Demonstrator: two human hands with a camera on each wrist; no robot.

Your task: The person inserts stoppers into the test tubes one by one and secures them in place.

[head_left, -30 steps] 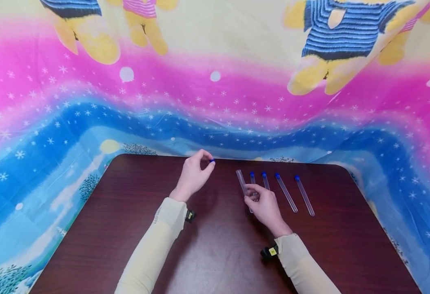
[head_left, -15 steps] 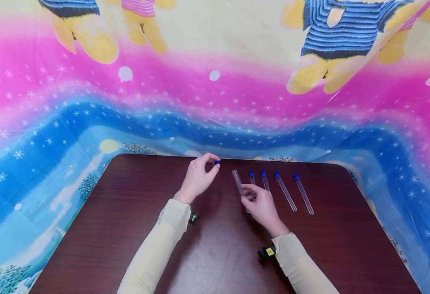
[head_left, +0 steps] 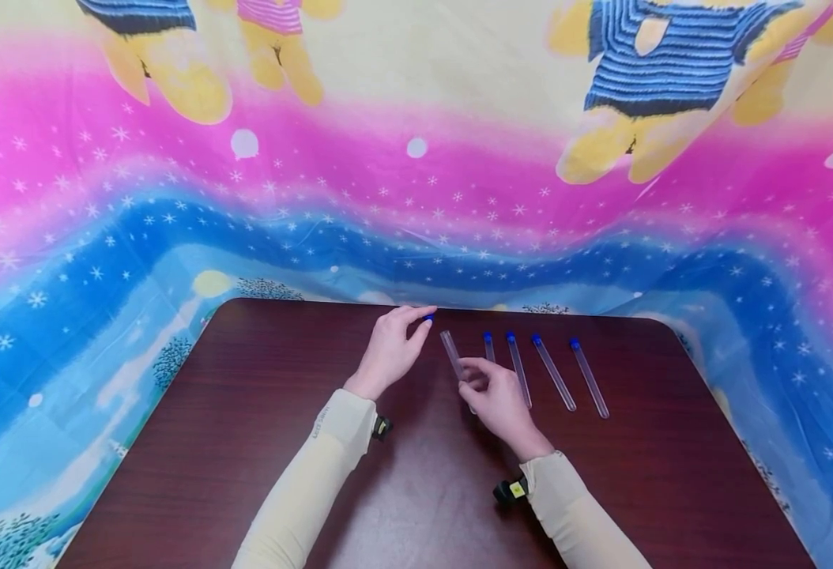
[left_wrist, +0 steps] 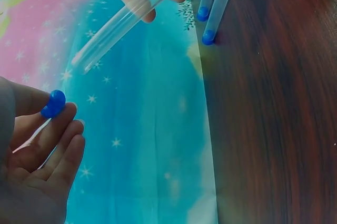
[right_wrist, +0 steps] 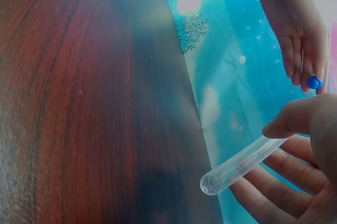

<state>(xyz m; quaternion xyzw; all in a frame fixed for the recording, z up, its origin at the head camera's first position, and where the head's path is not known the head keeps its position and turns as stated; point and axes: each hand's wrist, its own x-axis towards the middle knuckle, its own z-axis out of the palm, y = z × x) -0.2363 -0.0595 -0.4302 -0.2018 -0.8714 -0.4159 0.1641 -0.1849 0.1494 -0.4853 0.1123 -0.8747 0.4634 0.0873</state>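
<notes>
Between thumb and fingertips my left hand pinches a small blue cap, held up near the table's far edge. My right hand grips a clear, uncapped test tube around its middle. The tube slants, its open end tipped up toward the left hand and its rounded bottom pointing down. A short gap separates the cap from the tube's mouth in the left wrist view. To the right, several capped test tubes lie side by side, blue caps at the far end; the right hand partly hides the nearest one.
The dark wooden table has rounded far corners. A patterned cloth in pink and blue hangs behind it and along both sides. Each wrist wears a small black camera, such as the one by the right sleeve.
The left hand has moved right with the blue cap, and the right hand has shifted slightly left with the tube. Cap and tube mouth are closer together. The capped tubes stay put.
</notes>
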